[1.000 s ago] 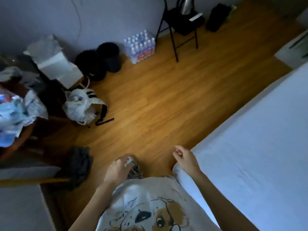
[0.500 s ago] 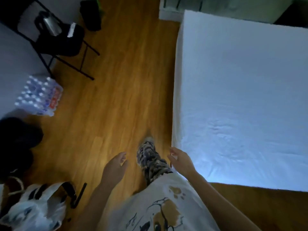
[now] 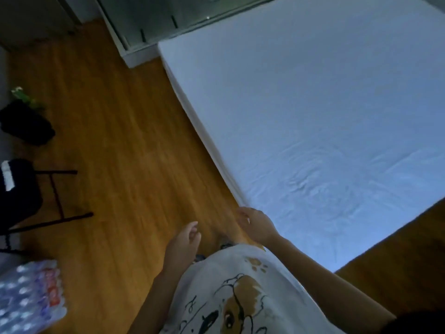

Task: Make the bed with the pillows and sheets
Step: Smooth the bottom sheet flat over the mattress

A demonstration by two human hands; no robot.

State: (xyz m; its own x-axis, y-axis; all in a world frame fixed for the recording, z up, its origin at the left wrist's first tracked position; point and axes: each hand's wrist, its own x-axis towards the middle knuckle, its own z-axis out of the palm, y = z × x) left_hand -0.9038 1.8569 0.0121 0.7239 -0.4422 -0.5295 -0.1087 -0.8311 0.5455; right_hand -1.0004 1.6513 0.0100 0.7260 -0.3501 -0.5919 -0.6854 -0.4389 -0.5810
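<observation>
Standing at the bed's near corner, both hands free

Nearest is a white T-shirt [image 3: 240, 292] printed with a cartoon dog. Above it the left hand [image 3: 183, 242] hangs over the wooden floor [image 3: 134, 150], fingers loosely curled and holding nothing; the right hand [image 3: 256, 224] hovers at the near corner of the bed [image 3: 313, 104], fingers relaxed, also holding nothing, and contact with the sheet cannot be told. The bed's white fitted sheet [image 3: 313, 179] is wrinkled near that corner. Left of the bed sit a shrink-wrapped pack of water bottles [image 3: 29, 297], a black folding chair [image 3: 21, 189] and a black bag [image 3: 26, 121]; beyond the bed's far corner stands a glass-fronted cabinet [image 3: 154, 22].
</observation>
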